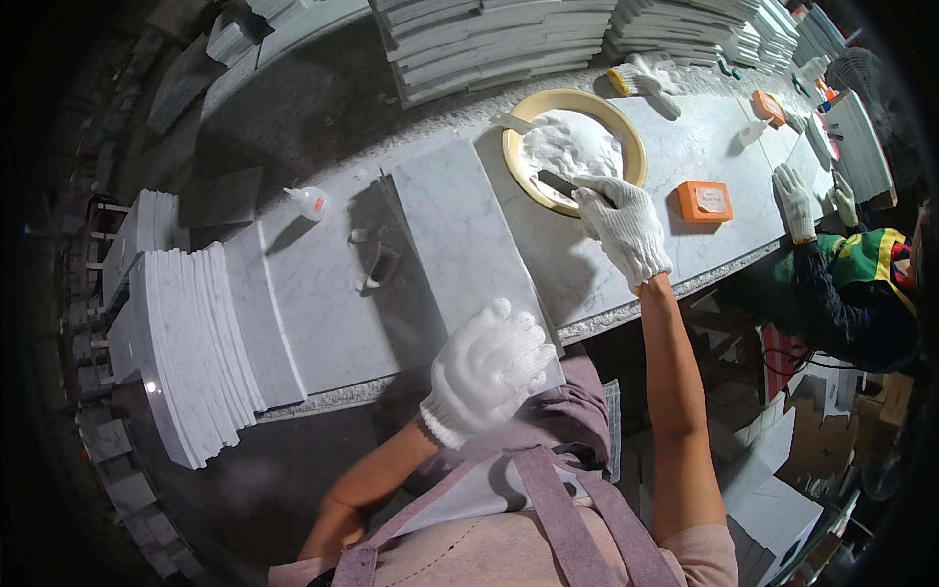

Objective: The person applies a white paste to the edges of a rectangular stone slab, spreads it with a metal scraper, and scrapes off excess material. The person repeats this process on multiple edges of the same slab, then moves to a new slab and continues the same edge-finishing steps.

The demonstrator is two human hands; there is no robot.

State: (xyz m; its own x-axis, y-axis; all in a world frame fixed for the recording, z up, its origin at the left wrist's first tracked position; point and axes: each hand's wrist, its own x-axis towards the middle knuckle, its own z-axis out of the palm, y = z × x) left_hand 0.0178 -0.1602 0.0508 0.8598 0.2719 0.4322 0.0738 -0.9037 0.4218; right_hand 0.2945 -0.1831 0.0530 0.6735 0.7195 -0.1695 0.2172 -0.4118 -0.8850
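My right hand [626, 227], in a white knit glove, grips a dark flat scraper [558, 183] over the near side of a cream-yellow bowl [639, 147]. White paste [572, 144] is heaped in the bowl. My left hand [489, 370], gloved too, is at the near end of a long grey-veined marble tile [460, 230]. Its fingers are spread apart and hold nothing; whether they press on the tile I cannot tell. The tile lies tilted, raised off the slab beneath it.
Stacked tiles [201, 342] stand at the left, with more piles [499, 44] behind. A small white bottle [309, 203], an orange box [704, 202] and loose gloves [646, 78] lie on the bench [333, 333]. At the right, a co-worker's gloved hand [794, 201] rests on the bench.
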